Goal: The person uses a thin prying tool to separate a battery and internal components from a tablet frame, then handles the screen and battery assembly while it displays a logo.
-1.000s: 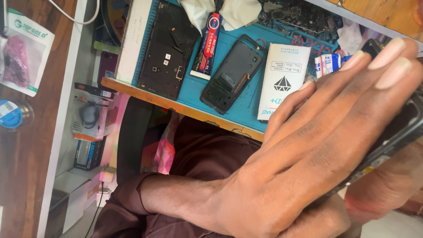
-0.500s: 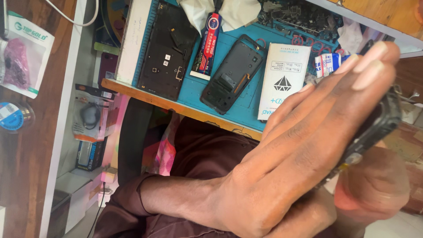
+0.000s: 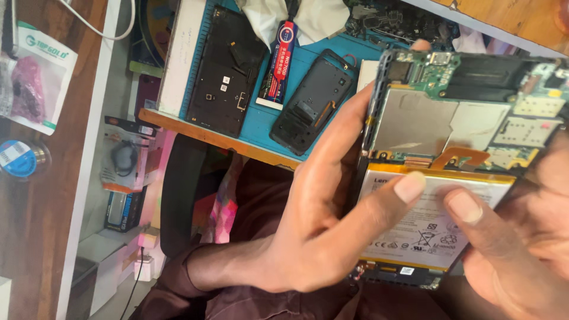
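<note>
Thumbs do the work at this moment: your left hand (image 3: 320, 237) wraps the opened tablet (image 3: 450, 160) from its left edge, fingers behind it, thumb laid across the front onto the silver battery (image 3: 432, 219). Your right hand (image 3: 521, 237) comes in from the lower right and sets its thumb on the battery just beside the left one; its other fingers are hidden behind the frame, so how firmly it clasps the far edge cannot be told. The device sits in the air above your lap, in front of the blue work mat (image 3: 349, 53), its back cover off and its green circuit board (image 3: 450, 71) and metal shields exposed.

Keep thumb pressure flat and spread over the battery's face, I would judge, rather than digging with a nail near its yellow-taped border; a soft cell dents easily. Mind the orange flex cable (image 3: 459, 157) lying just above the battery's top edge, and keep both thumbs below it. Support from your left fingers behind the frame should stay even so the thin body does not twist.

On the mat lie a black back cover (image 3: 222, 65), a smaller black phone shell (image 3: 311, 101) and a red-and-blue glue tube (image 3: 278, 65), all well apart from your hands.
</note>
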